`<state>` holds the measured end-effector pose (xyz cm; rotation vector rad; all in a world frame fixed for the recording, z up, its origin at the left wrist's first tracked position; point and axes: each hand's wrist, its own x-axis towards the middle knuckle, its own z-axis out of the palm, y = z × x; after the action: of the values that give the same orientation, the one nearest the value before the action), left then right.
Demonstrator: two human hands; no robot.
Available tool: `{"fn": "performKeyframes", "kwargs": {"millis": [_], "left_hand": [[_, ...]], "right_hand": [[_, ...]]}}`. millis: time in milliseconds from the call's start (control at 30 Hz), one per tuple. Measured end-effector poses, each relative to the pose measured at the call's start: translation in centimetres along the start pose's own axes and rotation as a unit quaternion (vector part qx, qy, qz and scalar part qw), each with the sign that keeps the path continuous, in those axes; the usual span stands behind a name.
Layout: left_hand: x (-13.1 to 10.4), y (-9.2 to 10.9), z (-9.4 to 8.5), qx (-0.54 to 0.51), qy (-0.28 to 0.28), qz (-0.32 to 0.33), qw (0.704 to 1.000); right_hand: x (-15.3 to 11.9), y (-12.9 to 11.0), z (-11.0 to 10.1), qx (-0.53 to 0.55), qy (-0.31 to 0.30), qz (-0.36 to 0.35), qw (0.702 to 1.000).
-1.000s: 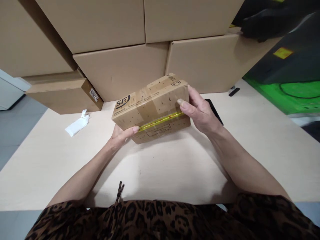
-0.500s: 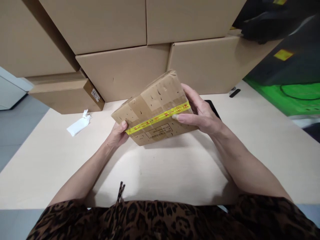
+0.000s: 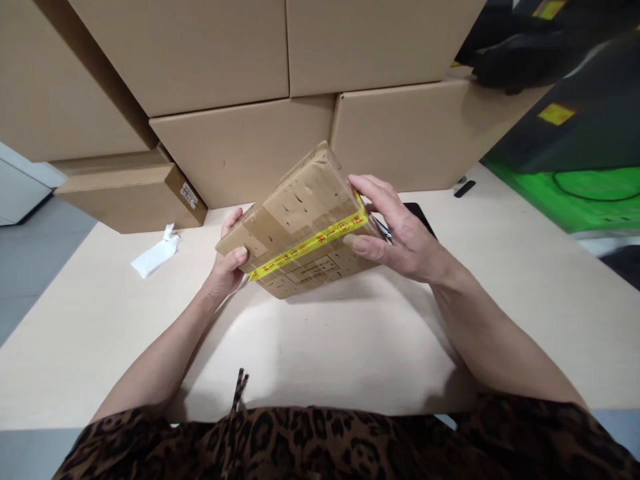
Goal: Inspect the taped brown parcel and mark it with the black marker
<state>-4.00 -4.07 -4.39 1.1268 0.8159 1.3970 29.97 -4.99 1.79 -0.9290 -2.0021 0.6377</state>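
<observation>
A small cardboard box (image 3: 295,213) with a strip of yellow printed tape is held tilted above the pale table (image 3: 320,360). My left hand (image 3: 227,267) grips its left end, thumb on the front face and fingers behind. At the right end, my right hand (image 3: 395,233) has its thumb near the yellow tape and its fingers around the box's edge. A thin metallic thing (image 3: 383,230), too small to make out, shows between the right hand's thumb and fingers. Dark marks and a printed rectangle cover the box face.
Large cardboard boxes (image 3: 220,153) are stacked along the back. A flatter box (image 3: 125,200) and a white crumpled paper (image 3: 155,257) lie at the left. Behind my right hand is a black flat object (image 3: 421,219). A small black item (image 3: 465,189) and a green surface (image 3: 575,193) are at the right.
The box has shifted slightly left and tilted more. My right hand has opened a little off its right edge, and the metallic thing has come into view there. Fingers of my left hand now show behind the box.
</observation>
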Motion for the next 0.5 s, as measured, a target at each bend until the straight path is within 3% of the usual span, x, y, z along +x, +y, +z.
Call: {"fn": "performKeyframes", "kwargs": {"millis": [267,400,500], "left_hand": [[-0.3,-1.0,0.0,-0.047,0.023,-0.033,0.998],[-0.1,-0.8,-0.5,-0.043,-0.012,-0.083,0.996],[0.5,-0.5,-1.1,-0.008,-0.030,-0.058,0.998]], "right_hand": [[-0.5,2.2,1.2,0.091,0.044,0.086,0.991],[-0.5,2.6,1.4,0.087,0.071,0.091,0.989],[-0.5,2.2,1.3,0.074,0.088,0.074,0.991]]}}
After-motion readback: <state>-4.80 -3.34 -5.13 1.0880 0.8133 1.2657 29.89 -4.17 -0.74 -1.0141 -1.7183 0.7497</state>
